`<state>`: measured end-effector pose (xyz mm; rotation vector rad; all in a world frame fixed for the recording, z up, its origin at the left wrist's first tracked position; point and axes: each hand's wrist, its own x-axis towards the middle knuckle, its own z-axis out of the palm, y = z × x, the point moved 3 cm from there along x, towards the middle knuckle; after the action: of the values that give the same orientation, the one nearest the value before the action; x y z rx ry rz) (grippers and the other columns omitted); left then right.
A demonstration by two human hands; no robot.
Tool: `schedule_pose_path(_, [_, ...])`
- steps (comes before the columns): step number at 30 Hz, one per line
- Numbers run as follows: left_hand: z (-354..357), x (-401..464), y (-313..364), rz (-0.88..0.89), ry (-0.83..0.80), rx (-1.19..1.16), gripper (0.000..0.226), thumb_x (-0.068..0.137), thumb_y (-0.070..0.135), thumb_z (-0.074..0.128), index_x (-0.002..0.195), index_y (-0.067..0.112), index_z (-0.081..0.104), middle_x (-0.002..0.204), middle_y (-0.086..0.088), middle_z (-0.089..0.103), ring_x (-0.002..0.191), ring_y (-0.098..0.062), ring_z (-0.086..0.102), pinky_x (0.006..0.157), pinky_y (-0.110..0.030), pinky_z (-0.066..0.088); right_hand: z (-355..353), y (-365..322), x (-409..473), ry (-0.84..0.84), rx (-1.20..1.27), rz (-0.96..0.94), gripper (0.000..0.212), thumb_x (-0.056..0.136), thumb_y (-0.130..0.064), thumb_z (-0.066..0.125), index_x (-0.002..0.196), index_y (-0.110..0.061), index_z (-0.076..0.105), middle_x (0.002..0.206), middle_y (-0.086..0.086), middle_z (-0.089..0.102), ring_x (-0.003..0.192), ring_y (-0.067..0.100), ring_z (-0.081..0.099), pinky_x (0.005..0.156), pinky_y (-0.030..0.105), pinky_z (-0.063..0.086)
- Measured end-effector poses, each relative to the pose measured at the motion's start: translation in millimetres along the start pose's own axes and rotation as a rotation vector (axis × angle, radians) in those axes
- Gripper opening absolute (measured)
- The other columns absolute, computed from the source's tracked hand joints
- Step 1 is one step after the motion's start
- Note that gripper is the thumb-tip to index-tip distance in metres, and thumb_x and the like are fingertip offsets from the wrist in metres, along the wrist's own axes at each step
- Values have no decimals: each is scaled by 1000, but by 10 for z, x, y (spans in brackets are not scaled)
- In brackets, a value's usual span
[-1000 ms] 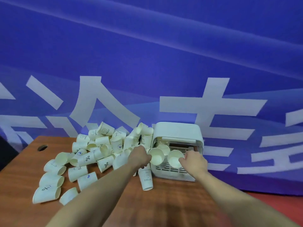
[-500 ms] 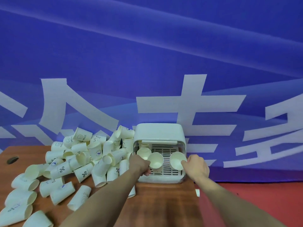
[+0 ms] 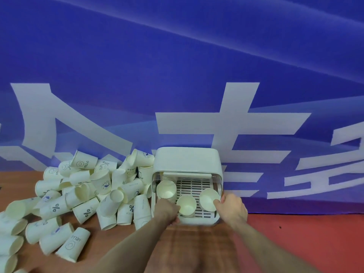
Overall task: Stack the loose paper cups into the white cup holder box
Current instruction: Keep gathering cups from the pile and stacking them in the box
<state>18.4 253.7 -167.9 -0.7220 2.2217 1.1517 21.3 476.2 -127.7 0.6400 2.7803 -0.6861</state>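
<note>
While each hand's grip clamps one cup, left hand (image 3: 167,210) and right hand (image 3: 232,210) reach the box (image 3: 187,159)

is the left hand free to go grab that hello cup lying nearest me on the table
Probably not yet: the left hand grips a cup at the white box. Once it lets go, the way to the HELLO cup looks open across bare table.

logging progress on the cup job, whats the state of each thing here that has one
white cup holder box: front open, slatted tray showing
cup stack at back left of box: inside, mouth toward camera
middle cup: gripped by left hand, over the tray
right cup: gripped by right hand, at the box's right side
loose cups: heaped on the table left of the box, mostly on their sides
</note>
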Motion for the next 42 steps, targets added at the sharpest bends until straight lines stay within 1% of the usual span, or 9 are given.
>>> schedule_pose_path(7, [61,65,-54,-5,-12,-5,27,91,24,64,74,3,60,39,-5,58,30,-16,50,35,-18,36,11,-42,-17,-4,60,-2,18,75,-34,57,72,-17,57,76,-1,63,75,26,61,67,30,48])
schedule_pose_path(12, [5,-23,-98,46,-39,26,24,92,25,58,79,5,58,43,-6,60,38,-20,56,43,-23,45,-55,-116,-59,7,92,-39,19,75,-34,56,65,-20,49,71,-2,63,70,23,61,64,30,50])
schedule_pose_path(16, [-217,-174,-45,77,-19,30,25,88,28,64,90,3,61,44,-4,61,34,-16,56,37,-18,40,-93,-240,-145,8,90,-78,17,76,-36,57,69,-21,56,70,-3,63,69,19,61,63,29,51])
schedule_pose_path(21, [-584,-352,-22,90,-43,33,24,84,24,71,81,3,59,54,-8,62,32,-14,54,29,-16,31,-9,-415,-293,-3,61,-127,16,77,-35,57,70,-21,58,73,-3,62,74,23,60,63,30,48])
schedule_pose_path(26, [-962,-390,-229,67,25,35,24,88,22,68,81,1,59,56,-11,64,32,-15,55,29,-17,32,125,-552,-305,-16,36,-113,18,78,-37,58,70,-21,61,77,-1,64,76,24,62,68,31,51])
schedule_pose_path(31, [-1240,-296,-543,-6,85,71,24,87,27,66,83,4,63,68,-13,71,39,-16,54,34,-17,34,302,-561,-245,-33,26,-64,22,77,-39,59,74,-18,64,79,1,65,76,26,61,63,27,45])
schedule_pose_path(33, [-1303,-250,-635,-17,102,78,23,86,28,66,77,7,62,66,-11,70,38,-13,53,34,-16,34,377,-562,-197,-53,10,-46,24,77,-39,59,74,-16,65,79,3,66,73,25,62,61,26,47])
schedule_pose_path(37, [-1390,-149,-706,-32,112,78,26,87,26,68,69,7,63,50,-4,63,30,-8,50,33,-14,32,493,-579,-123,-92,-22,-1,26,78,-39,58,86,-17,67,91,4,67,84,28,64,69,28,48])
schedule_pose_path(42, [-1464,34,-705,-66,97,76,28,85,27,67,87,-1,70,64,-12,71,39,-16,57,36,-16,35,539,-575,-82,-113,-35,25,34,78,-47,58,92,-17,67,96,4,69,89,28,65,72,29,50])
